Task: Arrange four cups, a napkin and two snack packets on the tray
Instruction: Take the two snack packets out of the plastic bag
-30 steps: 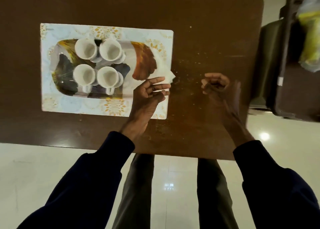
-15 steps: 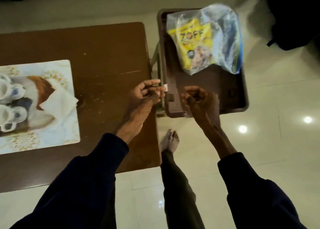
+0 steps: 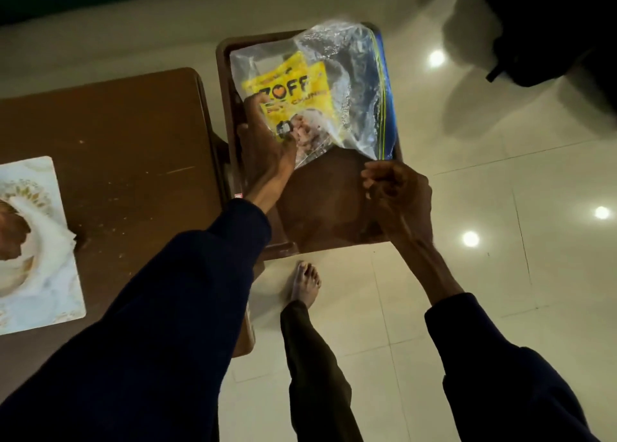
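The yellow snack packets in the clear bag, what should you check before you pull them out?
1. Left hand reaching the yellow snack packets: ok.
2. Right hand pinching the clear bag at its corner: ok.
3. Bag mouth open wide enough: cannot tell.
4. Both packets in the left grip: cannot tell.
5. Bag resting on the brown stool: ok.
6. Napkin already at the tray on the table: ok.

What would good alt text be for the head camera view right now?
A person's left hand reaches into a clear zip bag of yellow snack packets on a brown stool, while the right hand pinches the bag's corner. A napkin lies on the table at left.
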